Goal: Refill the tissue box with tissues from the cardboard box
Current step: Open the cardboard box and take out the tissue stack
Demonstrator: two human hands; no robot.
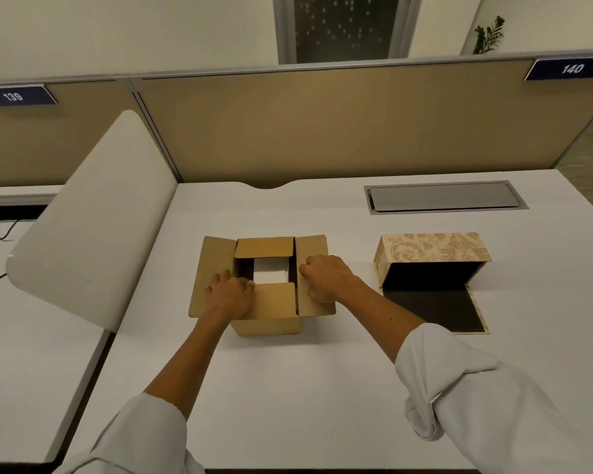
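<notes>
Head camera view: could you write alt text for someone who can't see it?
Two bare hands, left hand and right hand, press open the flaps of a small brown cardboard box showing white tissues, on a white desk. To its right lies an empty beige floral-patterned tissue box, open.

This is an open-plan office — a white desk (322, 371) with tan partition panels (322, 131), numbered seat plates "139" (16, 96) and "140" (569, 69), and a cable hatch (442, 197).

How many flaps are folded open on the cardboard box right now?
4: left flap under the left hand, right flap under the right hand, far flap, near flap.
</notes>
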